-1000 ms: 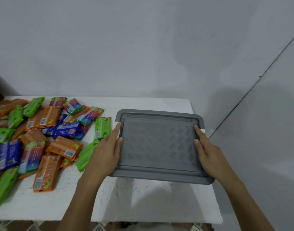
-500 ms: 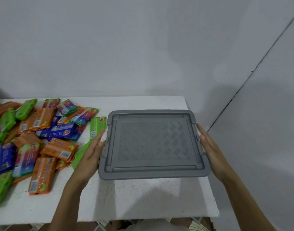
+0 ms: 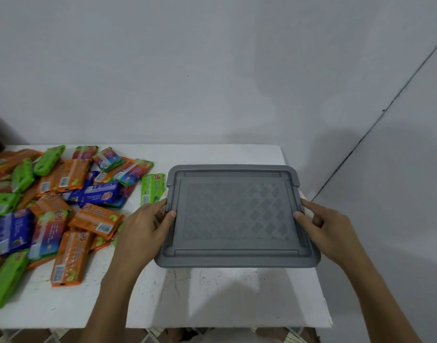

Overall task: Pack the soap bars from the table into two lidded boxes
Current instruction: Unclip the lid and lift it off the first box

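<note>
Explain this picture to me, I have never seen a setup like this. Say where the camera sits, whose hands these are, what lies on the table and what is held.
There is no machine here: a person works with bare hands, and one camera worn on the head looks forward and down at them. The left hand and right hand each grip a short side of a grey lid, thumbs on top. What lies under the lid is mostly hidden. The white table carries a loose pile of wrapped soap bars in orange, green and blue wrappers, on the person's left.
</note>
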